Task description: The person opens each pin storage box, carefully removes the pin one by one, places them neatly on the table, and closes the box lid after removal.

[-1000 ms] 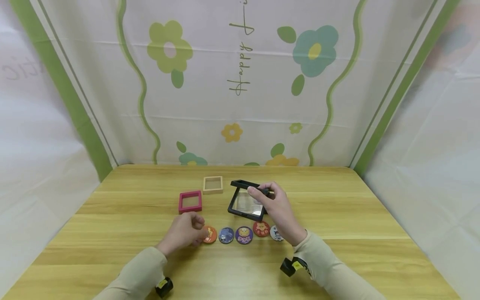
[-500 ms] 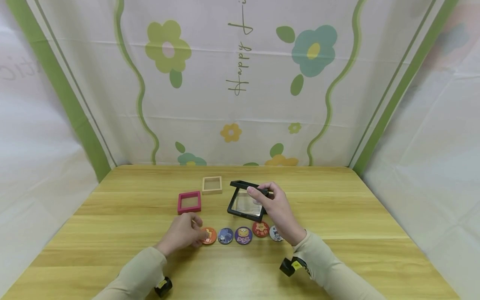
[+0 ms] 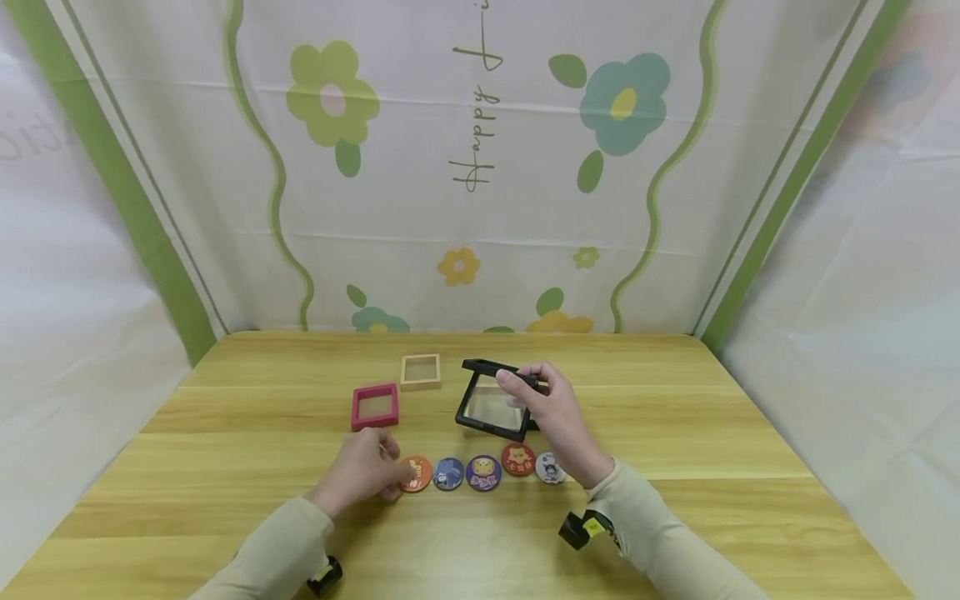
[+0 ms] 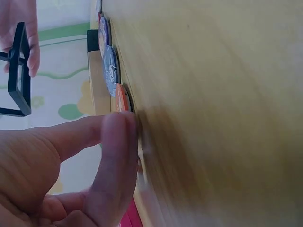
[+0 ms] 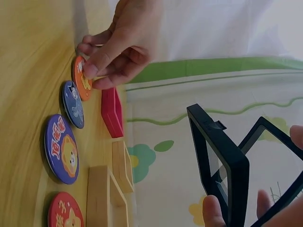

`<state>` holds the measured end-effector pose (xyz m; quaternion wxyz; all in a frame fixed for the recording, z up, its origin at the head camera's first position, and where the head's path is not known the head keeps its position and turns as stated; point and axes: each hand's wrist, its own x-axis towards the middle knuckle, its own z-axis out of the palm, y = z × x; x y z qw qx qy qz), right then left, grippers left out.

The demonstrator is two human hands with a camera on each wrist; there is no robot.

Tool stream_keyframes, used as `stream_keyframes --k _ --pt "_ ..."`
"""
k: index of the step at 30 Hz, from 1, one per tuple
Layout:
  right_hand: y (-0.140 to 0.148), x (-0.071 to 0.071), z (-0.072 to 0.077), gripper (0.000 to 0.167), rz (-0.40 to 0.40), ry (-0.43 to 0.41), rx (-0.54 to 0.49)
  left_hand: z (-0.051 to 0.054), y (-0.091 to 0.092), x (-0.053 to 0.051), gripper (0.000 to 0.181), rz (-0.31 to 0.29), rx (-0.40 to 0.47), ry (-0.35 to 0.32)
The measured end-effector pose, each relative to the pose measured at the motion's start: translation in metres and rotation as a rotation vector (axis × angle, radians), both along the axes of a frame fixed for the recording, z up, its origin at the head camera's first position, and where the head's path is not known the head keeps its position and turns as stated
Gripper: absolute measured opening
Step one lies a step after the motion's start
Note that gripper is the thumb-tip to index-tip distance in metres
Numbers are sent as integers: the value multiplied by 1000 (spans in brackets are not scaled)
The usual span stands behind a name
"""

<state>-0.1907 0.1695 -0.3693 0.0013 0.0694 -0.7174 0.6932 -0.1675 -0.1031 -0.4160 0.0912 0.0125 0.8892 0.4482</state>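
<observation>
My left hand (image 3: 360,469) pinches the left edge of an orange round badge (image 3: 417,474), which lies flat at the left end of a row. My right hand (image 3: 557,412) grips a black hinged display frame (image 3: 491,432) by its upper part, above the table. The frame is spread apart at its hinge, with clear film inside (image 5: 215,161). Beside the orange badge lie a blue badge (image 3: 448,473), a purple badge with a lion (image 5: 61,149), a red badge (image 3: 518,459) and a white badge (image 3: 550,468), partly beside the right wrist.
A magenta square frame (image 3: 375,407) stands behind my left hand, a light wooden frame (image 3: 421,372) farther back. Another wooden frame (image 5: 98,198) shows in the right wrist view. A dark block (image 4: 93,40) shows in the left wrist view. Patterned cloth (image 3: 480,208) walls the table's back.
My left hand's fingers have closed a little more at the orange badge's edge. The right hand holds the black frame nearly still; the head view has shifted slightly.
</observation>
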Motion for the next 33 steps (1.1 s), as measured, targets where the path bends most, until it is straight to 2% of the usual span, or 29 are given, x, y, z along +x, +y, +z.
stream_keyframes --k 3,7,12,16,25,33 --pt "3 -3 0 45 -6 -3 -4 1 -2 2 21 6 -33 38" --pt "7 -8 -2 46 -10 -16 -6 4 -8 7 13 19 -61 126" --pt "13 -14 -7 48 -32 -26 17 11 -16 13 11 31 -49 242" --pt "15 -21 -6 51 -45 -31 69 15 -24 19 14 29 -4 317" --pt "14 -41 15 59 -19 26 161 11 -35 29 19 80 103 349" --pt "14 -56 30 63 -23 55 261 14 -38 33 29 100 127 326"
